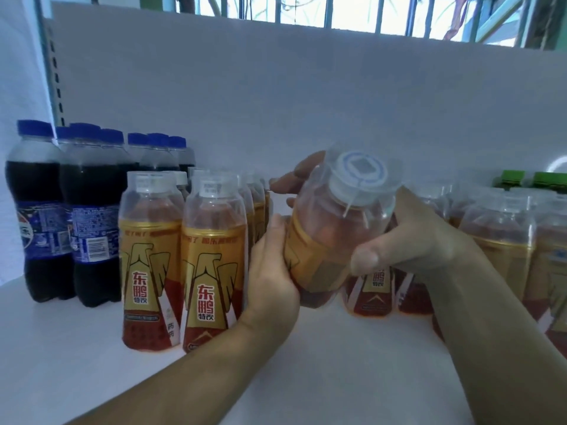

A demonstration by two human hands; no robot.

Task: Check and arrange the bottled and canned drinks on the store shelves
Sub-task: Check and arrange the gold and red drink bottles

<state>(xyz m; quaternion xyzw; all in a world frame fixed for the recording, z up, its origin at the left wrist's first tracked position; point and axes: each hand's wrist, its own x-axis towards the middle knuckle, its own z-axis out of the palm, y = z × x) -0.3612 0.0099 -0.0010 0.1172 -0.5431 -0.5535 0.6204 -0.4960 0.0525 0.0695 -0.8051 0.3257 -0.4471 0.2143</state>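
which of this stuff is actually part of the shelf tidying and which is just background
Part of the job: tilted gold-label bottle, gripped by left hand and right hand; standing gold-label bottles; cola bottles; green-capped bottles at far right.

Just there: white back panel; slotted upright; window bars.

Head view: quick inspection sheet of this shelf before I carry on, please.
Surface: white shelf board, bottles standing on it.
Job's things: amber plastic drink bottle with gold label, tilted toward the camera; upright gold-label bottles in rows on both sides of it; dark cola bottles with blue caps far left; green-capped bottles far right, mostly hidden.
Clutter: nothing seen.
Grippers: left hand grips the tilted bottle's lower body; right hand holds its upper part, fingers wrapped behind.
Cables: nothing seen.
Surroundings: white back panel; barred window above.
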